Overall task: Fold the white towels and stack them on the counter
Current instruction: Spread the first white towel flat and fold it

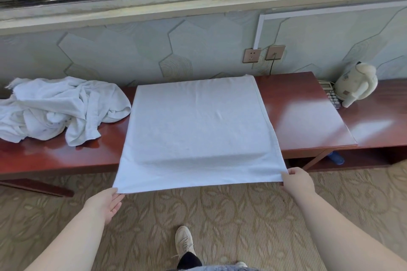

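Head view matches what I see from here: the towel lies flat on the counter, far end out ahead of both hands, near end hanging off the edge toward them. Who holds what?

The left hand pinches the near-left corner, the right hand grips the near-right one. Hands well apart, hem drawn fairly straight between them.

So the hem goes forward to the far edge next, I'd guess. What could spoil it?

If one hand runs ahead of the other, the corners land skewed and the fold comes out crooked. The left pinch looks light, fingers nearly straight; a slack hold could drop that corner toward the carpet.

And the pile?

Crumpled, out beyond the left hand, touching the towel's side or just beside it; I can't tell which. A wide sweep there could drag a loose end under the fold.

The other side?

The phone and plush toy sit well past the right hand, unlikely to be hit. The glossy top worries me more: the cloth may slide when pushed.

No folded stack in sight, so it's early going, I'd say.
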### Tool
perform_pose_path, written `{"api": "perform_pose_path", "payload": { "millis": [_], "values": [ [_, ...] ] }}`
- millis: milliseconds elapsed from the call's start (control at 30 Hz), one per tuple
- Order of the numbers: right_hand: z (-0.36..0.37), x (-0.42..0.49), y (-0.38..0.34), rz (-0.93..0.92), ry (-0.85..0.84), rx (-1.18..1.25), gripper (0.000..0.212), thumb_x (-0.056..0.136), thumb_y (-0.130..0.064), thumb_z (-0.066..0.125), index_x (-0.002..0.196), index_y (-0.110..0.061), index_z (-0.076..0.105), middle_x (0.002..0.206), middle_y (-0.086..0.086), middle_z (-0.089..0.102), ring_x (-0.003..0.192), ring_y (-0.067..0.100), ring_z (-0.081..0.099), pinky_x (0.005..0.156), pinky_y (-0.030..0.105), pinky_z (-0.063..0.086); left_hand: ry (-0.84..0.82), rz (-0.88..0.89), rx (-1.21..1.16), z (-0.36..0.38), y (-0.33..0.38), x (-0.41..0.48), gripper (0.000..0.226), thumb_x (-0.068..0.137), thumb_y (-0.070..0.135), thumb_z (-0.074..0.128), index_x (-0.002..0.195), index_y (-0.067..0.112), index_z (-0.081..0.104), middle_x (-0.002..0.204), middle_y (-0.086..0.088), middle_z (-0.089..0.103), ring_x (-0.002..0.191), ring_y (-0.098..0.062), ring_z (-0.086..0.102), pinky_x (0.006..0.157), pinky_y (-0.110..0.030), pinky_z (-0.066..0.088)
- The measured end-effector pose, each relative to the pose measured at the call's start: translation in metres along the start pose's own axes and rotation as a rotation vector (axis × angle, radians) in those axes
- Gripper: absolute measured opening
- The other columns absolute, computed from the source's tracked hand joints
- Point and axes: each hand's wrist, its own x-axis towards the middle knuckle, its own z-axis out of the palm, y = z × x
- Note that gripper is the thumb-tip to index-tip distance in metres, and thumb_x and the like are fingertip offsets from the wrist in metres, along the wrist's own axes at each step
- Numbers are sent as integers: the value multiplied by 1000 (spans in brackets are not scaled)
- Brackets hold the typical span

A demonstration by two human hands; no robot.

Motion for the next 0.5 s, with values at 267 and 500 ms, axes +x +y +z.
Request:
{"api": "perform_pose_path", "payload": {
  "millis": [267, 500],
  "values": [
    [7, -7, 0, -145, 45, 31, 7, 97, -20, 53, 92, -20, 48, 72, 5, 69, 67, 24, 64, 53, 31, 38, 11, 7, -22, -1, 2, -5, 36, 109, 8, 43, 143, 0, 49, 143, -15, 59, 136, -25, 54, 117, -36, 38],
    [9, -4, 7, -112, 13, -12, 3, 97, -21, 56, 99, -22, 55, 84, -1, 68, 71, 17, 68, 56, 27, 42, 5, -17, -43, 2, 4, -7, 37, 109, 7, 42, 144, -1, 48, 144, -15, 59, 136, -25, 54, 115, -35, 40]
  ]
}}
